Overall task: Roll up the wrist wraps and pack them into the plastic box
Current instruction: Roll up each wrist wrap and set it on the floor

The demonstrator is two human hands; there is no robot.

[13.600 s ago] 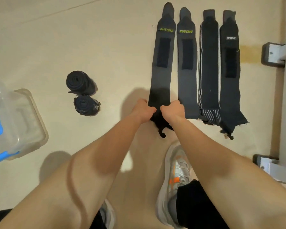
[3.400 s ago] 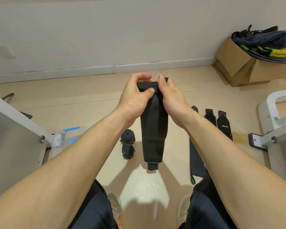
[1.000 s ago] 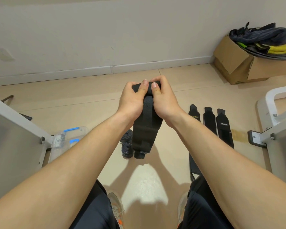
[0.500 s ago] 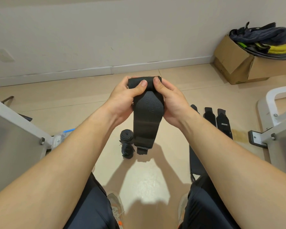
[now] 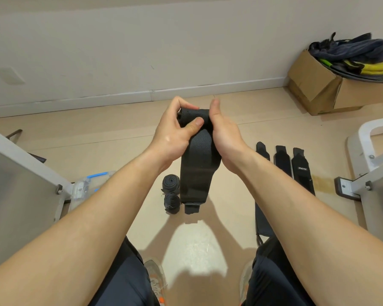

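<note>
We hold one black wrist wrap point(image 5: 200, 166) up in front of us, at about 12 o'clock from the middle of the view, above the floor point(image 5: 124, 138). Its upper end is already wound into a thick roll, and the rest hangs down loose, with a short tab at the bottom end. The left hand point(image 5: 175, 134) grips the roll: the thumb presses on the front and the fingers curl over the top of it. The right hand point(image 5: 224, 138) cups the right side of the roll; its thumb stands straight up and free, and its fingers go round behind the wrap, where they are hidden. Two rolled wraps point(image 5: 171, 193) lie on the floor just at 9 o'clock from the hanging end, one touching the other. Three flat wraps point(image 5: 282, 161) lie side by side on the floor at about 3 o'clock from our hands, partly covered by the right forearm. The plastic box point(image 5: 83, 189), clear with blue parts, shows only a little at 9 o'clock, behind the left forearm and next to a grey metal panel point(image 5: 16, 191). A cardboard box point(image 5: 316, 89) full of dark and yellow things stands by the wall point(image 5: 142, 47) at 2 o'clock. A white metal frame point(image 5: 369, 171) stands at 3 o'clock.
</note>
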